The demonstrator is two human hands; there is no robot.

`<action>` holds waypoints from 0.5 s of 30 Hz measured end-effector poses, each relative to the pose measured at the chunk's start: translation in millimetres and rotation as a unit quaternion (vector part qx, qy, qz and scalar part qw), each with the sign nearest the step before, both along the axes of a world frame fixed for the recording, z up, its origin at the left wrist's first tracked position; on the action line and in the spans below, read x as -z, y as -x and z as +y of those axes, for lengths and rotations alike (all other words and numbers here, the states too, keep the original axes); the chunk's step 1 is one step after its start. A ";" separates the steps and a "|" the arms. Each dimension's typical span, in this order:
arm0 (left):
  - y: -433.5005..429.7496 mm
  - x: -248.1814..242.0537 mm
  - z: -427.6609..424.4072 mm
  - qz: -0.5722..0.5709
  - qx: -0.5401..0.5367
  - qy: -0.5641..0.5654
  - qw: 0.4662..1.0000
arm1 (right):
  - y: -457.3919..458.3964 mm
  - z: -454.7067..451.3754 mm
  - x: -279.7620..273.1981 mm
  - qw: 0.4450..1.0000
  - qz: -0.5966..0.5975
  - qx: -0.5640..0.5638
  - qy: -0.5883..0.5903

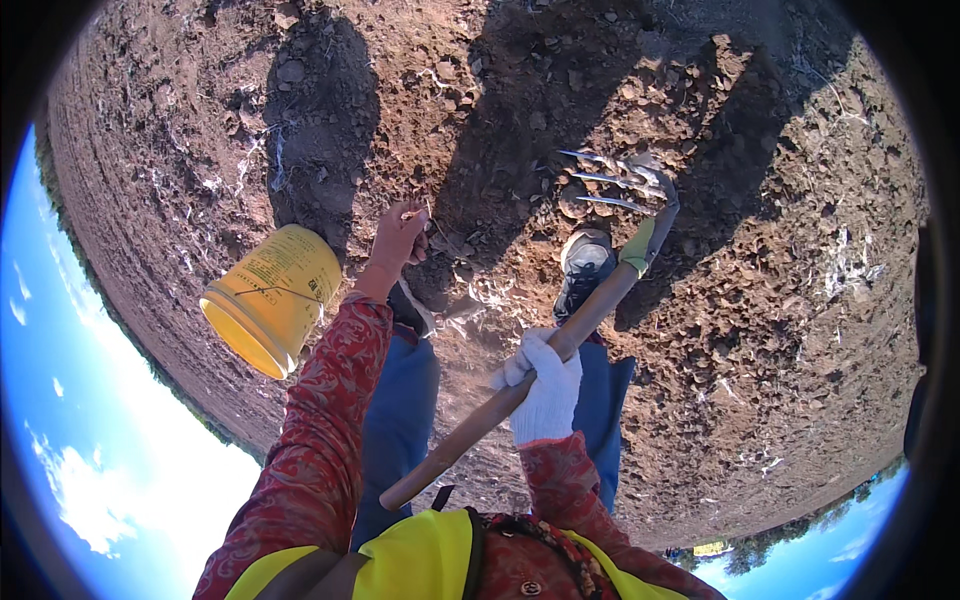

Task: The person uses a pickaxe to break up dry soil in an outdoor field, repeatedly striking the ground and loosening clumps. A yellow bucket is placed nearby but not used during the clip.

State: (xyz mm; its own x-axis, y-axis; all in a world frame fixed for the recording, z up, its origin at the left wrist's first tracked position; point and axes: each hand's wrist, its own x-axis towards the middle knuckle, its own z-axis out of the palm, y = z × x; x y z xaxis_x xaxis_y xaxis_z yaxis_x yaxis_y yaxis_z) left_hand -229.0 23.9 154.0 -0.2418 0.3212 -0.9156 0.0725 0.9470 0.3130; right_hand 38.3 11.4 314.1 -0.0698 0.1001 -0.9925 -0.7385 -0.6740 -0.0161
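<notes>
My right hand, in a white knitted glove, grips the wooden handle of a fork hoe. The handle slants across my legs, and a light green wrap is bound near its head. Three metal tines point left over the soil, just beyond my right shoe. My bare left hand is out ahead of my left shoe, its fingers pinched together at what looks like a thin dry stalk. A yellow plastic bucket with printed writing lies tipped on its side, left of that hand.
Loose, cloddy brown soil surrounds my feet. Shreds of whitish plastic film or dry plant matter are scattered over it. Round lumps lie by the tines; I cannot tell whether they are clods or tubers. Dark shadows cross the ground ahead.
</notes>
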 end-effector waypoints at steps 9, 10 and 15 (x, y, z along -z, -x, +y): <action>-45.2 -108.6 -55.1 -0.102 0.036 -0.013 0.994 | 3.4 14.1 6.2 0.997 -0.049 -0.051 -0.040; -43.2 -108.0 -60.6 -0.123 0.020 -0.015 0.992 | 4.4 16.6 7.2 0.993 -0.072 -0.078 -0.046; -24.5 -102.5 -69.5 -0.127 0.033 -0.068 0.989 | 19.7 39.0 -1.3 0.951 -0.201 -0.189 -0.140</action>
